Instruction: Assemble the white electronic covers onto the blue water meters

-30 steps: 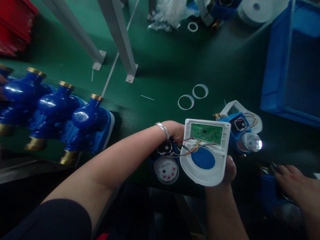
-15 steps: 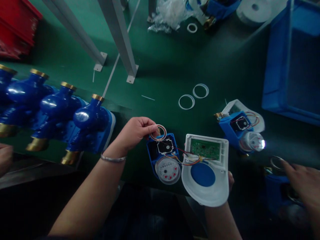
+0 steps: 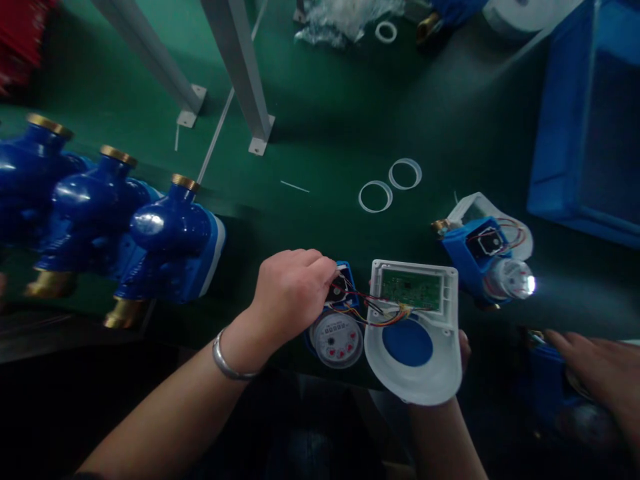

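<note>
The water meter (image 3: 336, 339) has a blue housing and a round dial with red pointers. My left hand (image 3: 293, 293) is over the upper left of that housing, fingers curled down; the hand covers whatever is in them. My right hand (image 3: 465, 351) grips the white meter cover (image 3: 376, 363) from behind, mostly hidden by it. The cover's inner side faces up, showing a green circuit board (image 3: 413, 291) and a blue disc (image 3: 407, 343). Thin coloured wires (image 3: 383, 323) run between the meter and the cover.
Blue meters with brass ends (image 3: 173, 223) stand in a row at left. Two pale rings (image 3: 375, 197) lie behind the cover. Another opened meter (image 3: 475, 250) and a blue bin (image 3: 560, 147) are at right. Another person's hand (image 3: 600, 370) touches a meter at lower right.
My left hand has moved right and down onto the meter housing, and the coiled ring it pinched is out of sight. My right hand still holds the cover. The view has shifted slightly.
</note>
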A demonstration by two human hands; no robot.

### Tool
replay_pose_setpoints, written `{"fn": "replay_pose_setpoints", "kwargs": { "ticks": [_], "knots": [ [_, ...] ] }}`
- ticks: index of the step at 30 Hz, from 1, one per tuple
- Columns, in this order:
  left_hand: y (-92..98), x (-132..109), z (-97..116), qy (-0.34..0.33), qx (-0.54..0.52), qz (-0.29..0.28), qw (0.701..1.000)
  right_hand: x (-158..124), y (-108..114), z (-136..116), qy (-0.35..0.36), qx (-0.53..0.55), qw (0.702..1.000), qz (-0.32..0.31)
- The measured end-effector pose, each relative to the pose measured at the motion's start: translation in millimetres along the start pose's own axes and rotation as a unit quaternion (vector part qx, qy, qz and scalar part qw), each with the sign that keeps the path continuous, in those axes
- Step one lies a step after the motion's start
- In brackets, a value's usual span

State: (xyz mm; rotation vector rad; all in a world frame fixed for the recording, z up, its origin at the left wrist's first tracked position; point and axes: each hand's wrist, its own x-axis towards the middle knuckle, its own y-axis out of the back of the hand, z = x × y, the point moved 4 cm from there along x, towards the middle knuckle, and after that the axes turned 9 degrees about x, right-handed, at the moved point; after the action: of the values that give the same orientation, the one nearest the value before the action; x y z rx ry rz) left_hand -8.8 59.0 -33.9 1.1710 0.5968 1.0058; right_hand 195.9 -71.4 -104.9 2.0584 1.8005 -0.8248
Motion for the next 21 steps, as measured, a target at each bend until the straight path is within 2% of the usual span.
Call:
{"fn": "replay_pose_setpoints", "kwargs": {
  "ticks": [5,9,12,18,21],
  "knots": [
    [-2.2,-4,3,-0.019,0.043,0.022,0.999,0,-5,-8,-0.018,0.034,0.999,0.017],
    [-13.1,-8,6,-0.051,0.068,0.046,0.995,-1,-6,-8,-0.028,0.030,0.999,0.033],
    [-22.0,-11,6,-0.047,0.065,0.059,0.995,-1,-5,-8,-0.021,0.008,0.999,0.031],
    [-32.0,-16,2,0.001,-0.018,0.077,0.997,-1,0,-15,0.002,0.042,0.996,0.072],
    [-36.3,-16,0,0.022,-0.066,0.077,0.995,-3,3,-16,-0.011,-0.020,0.998,0.059]
  ]
}}
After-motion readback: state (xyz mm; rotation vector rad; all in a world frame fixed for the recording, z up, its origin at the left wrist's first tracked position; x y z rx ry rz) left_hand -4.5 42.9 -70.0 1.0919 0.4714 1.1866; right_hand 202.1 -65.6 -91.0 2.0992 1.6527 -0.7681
